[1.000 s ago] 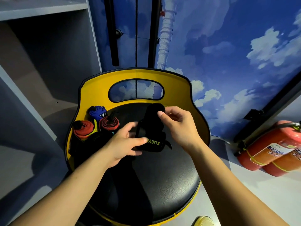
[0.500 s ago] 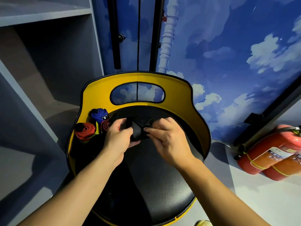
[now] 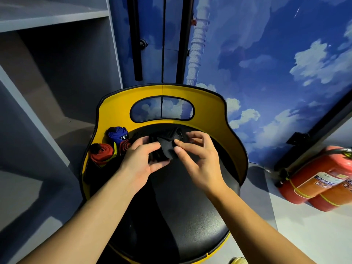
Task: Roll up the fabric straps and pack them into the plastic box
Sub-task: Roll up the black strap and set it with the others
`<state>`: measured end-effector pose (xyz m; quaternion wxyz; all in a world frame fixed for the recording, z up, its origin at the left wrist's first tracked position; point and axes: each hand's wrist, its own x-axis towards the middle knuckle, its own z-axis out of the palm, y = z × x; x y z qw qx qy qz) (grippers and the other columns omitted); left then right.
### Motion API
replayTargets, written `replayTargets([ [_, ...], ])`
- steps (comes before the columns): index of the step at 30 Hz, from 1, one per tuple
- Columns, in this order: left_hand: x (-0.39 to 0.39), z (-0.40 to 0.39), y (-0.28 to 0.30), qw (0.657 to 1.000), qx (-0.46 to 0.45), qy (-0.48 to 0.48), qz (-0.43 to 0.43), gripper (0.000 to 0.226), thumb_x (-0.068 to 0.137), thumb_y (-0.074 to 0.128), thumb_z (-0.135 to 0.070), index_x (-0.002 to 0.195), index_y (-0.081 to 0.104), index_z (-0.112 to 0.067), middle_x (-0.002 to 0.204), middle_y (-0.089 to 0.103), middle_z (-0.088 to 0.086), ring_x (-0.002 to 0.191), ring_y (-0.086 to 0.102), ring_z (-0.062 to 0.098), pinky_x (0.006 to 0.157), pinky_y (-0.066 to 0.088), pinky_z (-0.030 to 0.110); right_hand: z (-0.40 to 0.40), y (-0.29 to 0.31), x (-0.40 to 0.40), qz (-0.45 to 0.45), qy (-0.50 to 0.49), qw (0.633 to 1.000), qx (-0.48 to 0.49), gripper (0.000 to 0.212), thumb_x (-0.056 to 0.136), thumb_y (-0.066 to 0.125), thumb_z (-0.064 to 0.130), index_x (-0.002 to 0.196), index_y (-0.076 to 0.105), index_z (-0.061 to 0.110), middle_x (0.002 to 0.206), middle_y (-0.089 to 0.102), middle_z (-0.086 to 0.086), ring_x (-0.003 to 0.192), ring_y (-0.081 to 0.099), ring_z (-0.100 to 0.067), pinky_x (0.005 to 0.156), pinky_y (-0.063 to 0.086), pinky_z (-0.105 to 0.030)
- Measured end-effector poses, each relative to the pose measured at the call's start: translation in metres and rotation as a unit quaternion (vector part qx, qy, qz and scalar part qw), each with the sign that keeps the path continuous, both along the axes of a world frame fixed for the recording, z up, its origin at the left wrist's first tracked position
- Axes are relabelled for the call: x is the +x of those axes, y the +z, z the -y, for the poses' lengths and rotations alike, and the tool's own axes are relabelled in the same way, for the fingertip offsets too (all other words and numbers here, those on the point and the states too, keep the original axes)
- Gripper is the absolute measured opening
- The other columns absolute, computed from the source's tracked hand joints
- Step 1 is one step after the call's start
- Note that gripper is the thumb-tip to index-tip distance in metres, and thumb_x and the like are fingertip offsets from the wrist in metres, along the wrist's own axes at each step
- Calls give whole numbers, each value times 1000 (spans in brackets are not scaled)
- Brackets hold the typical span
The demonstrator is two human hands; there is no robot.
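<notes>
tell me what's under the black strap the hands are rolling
Under the black strap, held by the left hand and right hand, lies the black seat. The patch directly beneath is covered.

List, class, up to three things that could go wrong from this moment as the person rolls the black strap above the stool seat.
1. Both hands, left and right, hold the black strap only by the fingertips; the roll may spring loose.
2. It is held over the stool seat, so a slip could drop it there or onto the floor.
3. The blue and red rolls sit close by the left hand; a careless move might knock them.
</notes>
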<state>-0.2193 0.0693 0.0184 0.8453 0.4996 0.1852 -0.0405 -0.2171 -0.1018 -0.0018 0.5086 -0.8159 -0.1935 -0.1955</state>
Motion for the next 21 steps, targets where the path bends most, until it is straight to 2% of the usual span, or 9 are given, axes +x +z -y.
replayTargets([
  [3, -2, 5, 1, 997, -71, -12, -7, 36, 97, 53, -1, 132, 56, -10, 125, 67, 18, 109, 68, 35, 79, 61, 49, -5, 2, 3, -13, -22, 998, 55, 21, 87, 77, 25, 108, 73, 21, 118, 53, 0, 116, 55, -13, 92, 51, -26],
  [6, -4, 9, 3, 990, -142, -22, -12, 36, 99, 49, -1, 134, 54, -8, 123, 69, 20, 106, 71, 35, 83, 61, 51, -6, 4, 3, -29, -54, 993, 105, 38, 82, 81, 34, 110, 55, 32, 119, 52, 4, 116, 54, -10, 89, 50, -26],
  [8, -7, 10, 3, 983, -179, -30, -11, 36, 100, 47, -2, 134, 56, -6, 121, 70, 20, 104, 72, 34, 85, 60, 51, -8, 7, 1, -91, -76, 982, 149, 52, 76, 81, 48, 117, 50, 38, 125, 50, 8, 116, 55, -5, 88, 52, -22],
  [11, -9, 14, 1, 977, -209, -38, -10, 34, 100, 45, -5, 133, 57, -2, 123, 69, 21, 107, 71, 35, 85, 60, 49, -11, 9, 0, -230, -53, 949, 208, 59, 74, 75, 58, 123, 59, 29, 126, 63, 7, 106, 63, 3, 87, 52, -20],
  [13, -10, 18, -2, 980, -195, -47, -8, 34, 101, 44, -7, 132, 58, 1, 124, 68, 22, 105, 72, 34, 83, 61, 46, -12, 7, 0, -282, 8, 932, 228, 42, 87, 70, 51, 116, 68, 20, 115, 73, 1, 106, 68, -6, 95, 54, -32],
  [15, -10, 20, -6, 986, -157, -61, -2, 36, 102, 44, -10, 135, 55, 0, 123, 68, 23, 100, 72, 35, 80, 62, 45, -12, 4, -4, -295, 52, 919, 254, 39, 96, 63, 45, 117, 69, 13, 113, 75, -3, 110, 69, -17, 101, 52, -41],
  [17, -10, 18, -7, 990, -125, -73, -6, 37, 102, 45, -12, 137, 54, -3, 123, 68, 24, 96, 72, 36, 83, 61, 48, -10, 3, -6, -294, 68, 919, 253, 38, 98, 62, 41, 121, 66, 10, 110, 75, -3, 105, 69, -15, 98, 52, -35],
  [19, -11, 13, -7, 991, -96, -88, -18, 34, 101, 47, -13, 133, 57, -8, 122, 69, 21, 99, 72, 37, 89, 57, 52, -5, 4, -7, -286, 92, 921, 250, 27, 100, 61, 25, 120, 65, 8, 107, 75, -5, 101, 70, -14, 89, 52, -23],
  [21, -10, 8, -6, 994, -32, -99, -26, 28, 100, 49, -12, 125, 62, -14, 120, 71, 17, 104, 71, 34, 96, 52, 55, -2, 4, -4, -277, 110, 920, 254, 27, 99, 60, 13, 125, 63, 6, 117, 73, -5, 113, 68, -15, 94, 52, -23],
])
